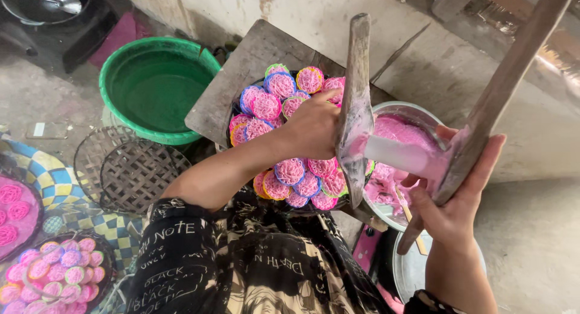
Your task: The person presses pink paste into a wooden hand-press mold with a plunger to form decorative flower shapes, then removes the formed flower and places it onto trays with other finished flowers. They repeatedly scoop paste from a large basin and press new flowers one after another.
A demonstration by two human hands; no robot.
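at far left i see trays of pink cakes (57,278) on the floor and an empty green basin (158,84). my left hand (313,131) wraps one wooden press handle (356,102), just over the round tray of pink noodle nests (284,145), so strands can drop there. between the handles sits the white cylinder (396,155). my right hand (459,193) clamps the other handle (495,102), beside the metal bowl of pink dough (417,117), kept near for refilling.
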